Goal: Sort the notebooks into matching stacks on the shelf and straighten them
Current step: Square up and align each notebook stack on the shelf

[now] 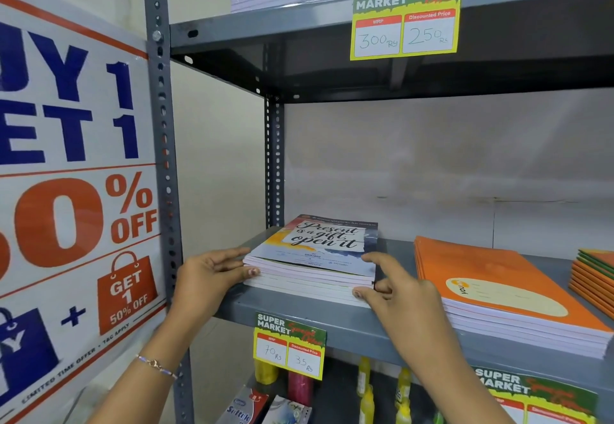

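Head view, looking slightly down at a grey metal shelf (382, 330). Both forearms come up from the lower edge. Left hand (207, 277) at the left side of the printed-cover notebook stack (315, 257): palm faces right, fingers stretched along the upper left edge, thumb pressed flat on the page edges at the front-left corner. Not closed around anything, just flat against the stack. Thin bracelet (156, 364) on the left wrist. Right hand (395, 290) at the stack's front-right corner: index finger rests on the top cover's near-right corner, thumb tip against the lower page edges, remaining fingers curled beside the right side. Loose pinch on the corner; both hands bracket the stack from left and right.

Stack lies flat at the left end of the shelf, by the perforated rear post (274, 164). Long axis runs front to back, slightly angled to the right going back; cover text reads upright toward the camera, page edges face forward. Top few books sit a bit offset from the lower ones.

Orange notebook stack (498, 284) lies flat to the right, apart from the first, long axis angled front-right. A third pile with orange and green edges (594, 277) shows at the right frame edge. Price tag (289, 345) hangs on the shelf lip below the hands. Promo poster (76, 171) left of the rack.
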A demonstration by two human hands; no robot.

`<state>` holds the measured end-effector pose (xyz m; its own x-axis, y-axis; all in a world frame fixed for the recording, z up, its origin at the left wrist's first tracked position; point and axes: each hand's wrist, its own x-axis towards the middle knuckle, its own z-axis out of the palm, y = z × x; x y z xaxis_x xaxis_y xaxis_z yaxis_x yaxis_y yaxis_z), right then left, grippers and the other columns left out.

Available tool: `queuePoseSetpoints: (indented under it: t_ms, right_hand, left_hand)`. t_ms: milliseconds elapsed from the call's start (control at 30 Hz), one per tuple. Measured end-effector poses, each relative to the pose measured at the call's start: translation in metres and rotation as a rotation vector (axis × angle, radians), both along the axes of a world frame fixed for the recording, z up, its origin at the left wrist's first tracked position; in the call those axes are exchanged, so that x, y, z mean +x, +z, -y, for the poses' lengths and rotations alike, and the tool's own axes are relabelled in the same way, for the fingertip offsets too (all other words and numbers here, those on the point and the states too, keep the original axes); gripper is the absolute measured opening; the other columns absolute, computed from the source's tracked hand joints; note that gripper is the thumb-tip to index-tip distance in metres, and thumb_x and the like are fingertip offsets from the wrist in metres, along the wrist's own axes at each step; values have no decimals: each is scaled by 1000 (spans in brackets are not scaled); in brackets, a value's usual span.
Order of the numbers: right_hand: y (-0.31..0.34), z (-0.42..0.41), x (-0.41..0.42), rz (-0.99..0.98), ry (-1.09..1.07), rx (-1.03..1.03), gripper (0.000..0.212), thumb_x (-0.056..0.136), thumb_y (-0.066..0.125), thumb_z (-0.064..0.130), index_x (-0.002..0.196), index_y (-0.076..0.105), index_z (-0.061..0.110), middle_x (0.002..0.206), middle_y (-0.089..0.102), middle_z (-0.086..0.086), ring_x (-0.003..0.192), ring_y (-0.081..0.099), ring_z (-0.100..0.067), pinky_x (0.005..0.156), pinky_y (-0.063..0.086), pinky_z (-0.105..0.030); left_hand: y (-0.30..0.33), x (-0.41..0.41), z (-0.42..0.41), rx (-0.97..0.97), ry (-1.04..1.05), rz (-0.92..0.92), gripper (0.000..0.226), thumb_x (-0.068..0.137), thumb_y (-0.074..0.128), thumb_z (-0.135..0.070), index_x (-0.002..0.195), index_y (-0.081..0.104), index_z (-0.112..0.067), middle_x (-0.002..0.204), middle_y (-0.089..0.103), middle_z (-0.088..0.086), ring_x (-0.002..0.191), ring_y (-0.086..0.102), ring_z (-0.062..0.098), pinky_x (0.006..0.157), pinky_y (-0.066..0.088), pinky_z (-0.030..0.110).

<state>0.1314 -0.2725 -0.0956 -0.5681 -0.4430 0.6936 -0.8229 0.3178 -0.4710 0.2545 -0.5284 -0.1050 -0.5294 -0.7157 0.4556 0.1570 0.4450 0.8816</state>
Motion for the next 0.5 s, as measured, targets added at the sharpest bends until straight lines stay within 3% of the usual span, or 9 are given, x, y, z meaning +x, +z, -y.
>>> queuePoseSetpoints:
  t_ms: [133,267,367,433,500]
  right_hand:
    - [-2,2,-4,-6,-23,-12,37,77,74,30,114,67,27,100,75,0,89,68,-12,84,56,-30]
    - [-2,3,-5,5,-28,-15,32,77,74,31,108,70,24,99,75,2,87,68,-10,82,56,-26]
    - [-1,2,-5,-32,-45,-12,26,81,70,32,105,72,23,95,76,3,82,69,-10,76,53,-20]
    - [-1,3,-4,-55,-51,-7,23,82,69,30,103,73,21,92,77,2,79,69,-12,73,51,-18]
    - [-1,3,-5,-55,-50,-7,22,82,70,29,101,73,20,90,77,1,76,69,-12,71,51,-18]
  left_hand:
    - [0,2,-2,-28,-1,10,44,69,81,-15,111,72,-23,86,79,-8,91,71,5,86,55,25]
    - [1,5,-4,-92,13,34,37,73,78,-17,108,72,-28,94,76,-10,98,67,6,93,53,31]
    - [1,4,-6,-222,48,47,33,78,75,-18,106,70,-34,118,63,-14,112,57,7,92,48,14]
    - [1,3,-6,-262,13,54,32,82,70,-13,112,71,-24,135,52,-17,123,46,3,83,39,-4]
    - [0,1,-5,-225,-24,38,28,84,67,-8,110,72,-16,131,57,-11,123,49,4,79,37,-8]
